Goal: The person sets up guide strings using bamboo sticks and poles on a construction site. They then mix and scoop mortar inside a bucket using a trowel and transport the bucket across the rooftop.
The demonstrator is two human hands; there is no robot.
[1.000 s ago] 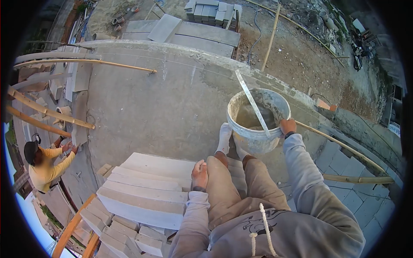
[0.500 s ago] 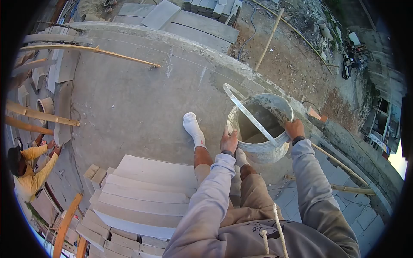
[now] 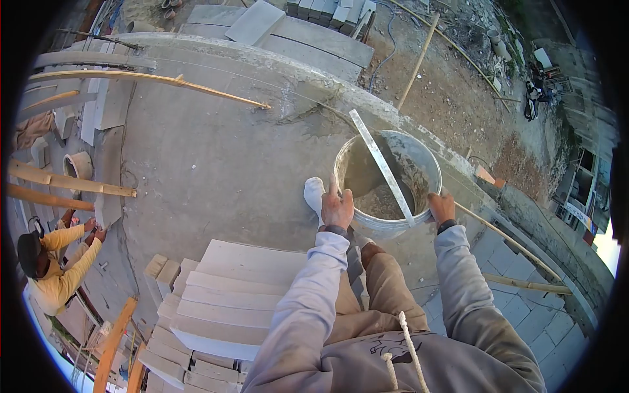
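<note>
A large pale bucket (image 3: pixel 382 228) with a mortar-smeared rim is tilted away from me in front of my legs. My left hand (image 3: pixel 337 211) is closed on its left rim, and my right hand (image 3: pixel 441 207) grips the rim on the right. Across the mouth lies a flat, pale handle (image 3: pixel 384 170). Inside, grey wet material (image 3: pixel 386 200) coats the bottom and walls. A wet grey splash (image 3: pixel 316 110) shows on the concrete floor (image 3: pixel 209 164) beyond the bucket, near the low wall edge.
Stacked pale blocks (image 3: pixel 229 295) stand left of my legs. A bamboo pole (image 3: pixel 196 86) reaches over the floor from the left. At far left, a person in yellow sleeves (image 3: pixel 59 265) handles a block. Rubble ground (image 3: pixel 458 98) lies outside the low wall (image 3: pixel 288 65).
The bucket has tipped further away from me and shifted slightly left and forward. A wet splash has appeared on the floor. My left foot has come closer to the bucket.
</note>
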